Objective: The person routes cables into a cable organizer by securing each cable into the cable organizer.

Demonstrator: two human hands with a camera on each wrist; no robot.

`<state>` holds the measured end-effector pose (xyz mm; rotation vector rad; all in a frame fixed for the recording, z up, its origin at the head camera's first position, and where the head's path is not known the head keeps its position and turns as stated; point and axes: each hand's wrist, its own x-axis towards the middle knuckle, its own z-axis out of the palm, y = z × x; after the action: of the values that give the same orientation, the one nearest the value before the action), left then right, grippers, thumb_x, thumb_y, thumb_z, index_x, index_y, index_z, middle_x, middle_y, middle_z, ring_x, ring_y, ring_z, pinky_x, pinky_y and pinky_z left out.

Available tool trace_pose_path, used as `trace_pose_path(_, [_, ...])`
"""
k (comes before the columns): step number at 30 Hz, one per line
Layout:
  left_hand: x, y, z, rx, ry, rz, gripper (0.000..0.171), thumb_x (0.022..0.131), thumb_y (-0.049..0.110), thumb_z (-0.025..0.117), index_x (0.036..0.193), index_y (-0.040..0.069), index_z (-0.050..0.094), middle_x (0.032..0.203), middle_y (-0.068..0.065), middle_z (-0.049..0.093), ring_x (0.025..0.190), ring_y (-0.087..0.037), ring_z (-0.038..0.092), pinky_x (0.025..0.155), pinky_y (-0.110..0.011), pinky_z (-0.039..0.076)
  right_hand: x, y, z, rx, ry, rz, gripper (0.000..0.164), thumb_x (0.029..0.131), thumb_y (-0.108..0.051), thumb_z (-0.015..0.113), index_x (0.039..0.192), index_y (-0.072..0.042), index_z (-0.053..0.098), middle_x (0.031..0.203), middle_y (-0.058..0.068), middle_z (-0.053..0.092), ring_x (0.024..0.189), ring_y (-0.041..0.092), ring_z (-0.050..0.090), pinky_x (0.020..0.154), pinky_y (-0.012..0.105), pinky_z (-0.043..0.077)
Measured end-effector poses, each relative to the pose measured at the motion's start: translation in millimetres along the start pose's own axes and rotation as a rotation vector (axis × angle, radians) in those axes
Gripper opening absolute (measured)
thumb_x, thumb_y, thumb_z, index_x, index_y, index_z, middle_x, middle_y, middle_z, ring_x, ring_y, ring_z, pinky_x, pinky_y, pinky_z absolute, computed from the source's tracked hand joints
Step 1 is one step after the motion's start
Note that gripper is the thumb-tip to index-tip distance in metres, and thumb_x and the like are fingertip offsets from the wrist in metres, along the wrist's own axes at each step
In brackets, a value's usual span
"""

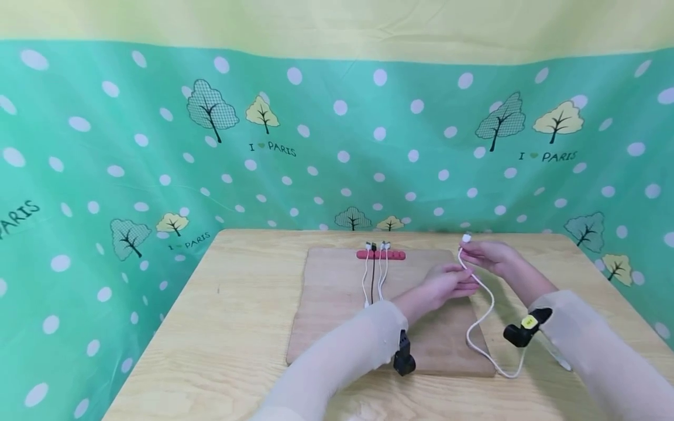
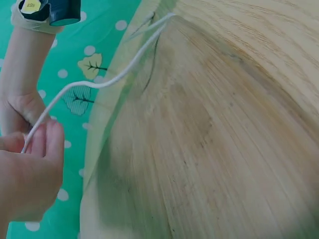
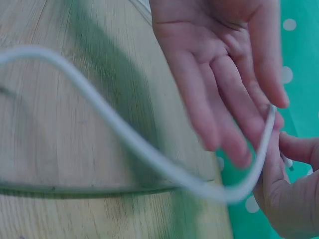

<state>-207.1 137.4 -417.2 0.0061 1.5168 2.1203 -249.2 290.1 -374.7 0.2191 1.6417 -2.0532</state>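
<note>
A white cable (image 1: 492, 301) with a plug (image 1: 466, 238) at its upper end is held up over the right edge of a brown wooden board (image 1: 332, 280). My right hand (image 1: 489, 256) pinches it just below the plug. Slightly lower and to the left, my left hand (image 1: 447, 282) has the cable between thumb and fingers, as the left wrist view shows. From the hands the cable curves down past the board's front right corner, and its far end lies partly hidden by the right forearm. In the right wrist view the two hands almost meet.
A red cable holder (image 1: 400, 255) lies along the board's back edge. White cables (image 1: 384, 278) and a black cable (image 1: 373, 280) run from it toward me, partly behind the left arm. A green dotted curtain (image 1: 316, 193) closes off the back of the wooden table (image 1: 237, 321).
</note>
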Motion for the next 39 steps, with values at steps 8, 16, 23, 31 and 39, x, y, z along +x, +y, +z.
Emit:
trace_pose_path(8, [-6.5,-3.7,-18.3,0.040,0.046,-0.035,0.026,0.088,0.000,0.066,0.113,-0.007,0.067,0.103,-0.027,0.072,0.099,-0.037,0.073,0.080,-0.037,0.064,6.3,5.7,7.0,-0.012,-0.009,0.001,0.029,0.097,-0.001,0.055,0.076,-0.015,0.070,0.076,-0.002,0.073,0.075,0.006,0.071,0.076,0.015,0.060])
trace_pose_path(16, [-14.1,-2.3,-47.3,0.092,-0.030,-0.075,0.029,0.088,-0.003,0.065,0.116,-0.008,0.065,0.113,-0.028,0.069,0.103,-0.035,0.072,0.084,-0.035,0.063,21.7,13.8,18.6,-0.063,-0.023,0.005,0.029,0.097,0.000,0.053,0.077,-0.015,0.067,0.074,-0.004,0.072,0.073,0.003,0.069,0.075,0.013,0.059])
trace_pose_path(23, [-25.7,1.2,-59.1,0.137,-0.041,-0.099,0.028,0.088,-0.007,0.064,0.116,-0.012,0.064,0.116,-0.029,0.067,0.105,-0.034,0.071,0.088,-0.037,0.061,28.6,23.7,32.0,-0.083,-0.027,-0.022,0.031,0.098,0.001,0.052,0.077,-0.016,0.067,0.074,-0.007,0.071,0.074,0.002,0.069,0.075,0.013,0.059])
trace_pose_path(31, [-34.8,1.8,-71.8,0.230,-0.033,-0.133,0.024,0.086,-0.006,0.067,0.110,-0.010,0.068,0.108,-0.025,0.072,0.093,-0.028,0.076,0.082,-0.032,0.063,39.8,29.3,46.4,-0.144,0.002,-0.015,0.030,0.097,0.002,0.053,0.125,0.010,0.051,0.077,-0.006,0.071,0.076,0.003,0.069,0.077,0.015,0.060])
trace_pose_path(39, [-50.6,3.3,-84.9,0.325,-0.085,-0.186,0.020,0.083,-0.009,0.068,0.102,-0.010,0.070,0.102,-0.029,0.071,0.069,-0.016,0.073,0.076,-0.031,0.064,50.9,29.6,61.9,-0.137,0.004,0.014,0.042,0.096,0.000,0.056,0.135,0.010,0.044,0.079,-0.005,0.072,0.078,0.004,0.068,0.079,0.016,0.060])
